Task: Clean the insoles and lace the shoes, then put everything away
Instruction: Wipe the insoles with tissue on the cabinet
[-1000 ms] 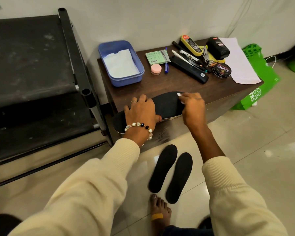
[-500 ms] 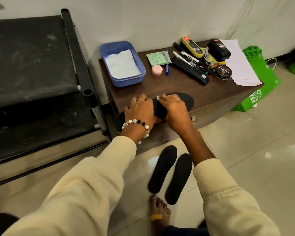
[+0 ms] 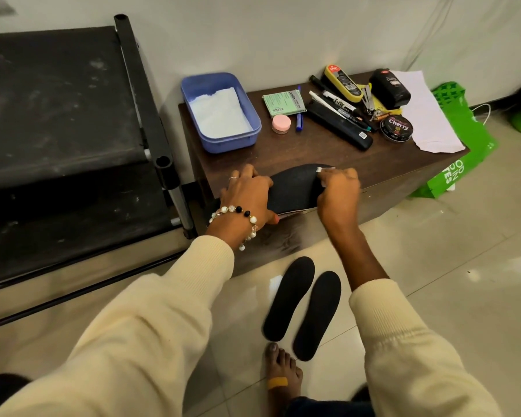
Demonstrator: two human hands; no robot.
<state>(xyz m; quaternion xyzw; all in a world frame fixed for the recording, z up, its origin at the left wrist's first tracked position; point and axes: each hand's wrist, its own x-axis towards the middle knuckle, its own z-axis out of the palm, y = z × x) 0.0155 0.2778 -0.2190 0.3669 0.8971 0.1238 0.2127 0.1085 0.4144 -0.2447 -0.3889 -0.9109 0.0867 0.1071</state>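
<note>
A: How far was the task at this moment?

B: I judged it to be in the cleaning part. One insole point(image 3: 295, 188) lay on the near edge of the worktop point(image 3: 388, 164), and its heel end stuck out over the left corner. The left hand point(image 3: 247, 197) pressed it down, and its thumb seemed to be tucked under the edge. The right hand point(image 3: 339, 191) pinched a small white wipe point(image 3: 324, 170) against the toe part. Two other insoles point(image 3: 304, 308) lay on the floor, side by side. I could not tell if those two were already clean.

A: And what was left?

B: No shoes and no laces were in view, so the lacing seemed not yet started. The polish tin point(image 3: 395, 127), the pens and the blue tray point(image 3: 223, 136) were all out on the worktop, so the putting away was also left.

A: Which way did the insole point?

B: Its long axis ran almost along the front edge of the worktop, from left to right. The toe pointed right and a little away from the person, under the right hand.
</note>
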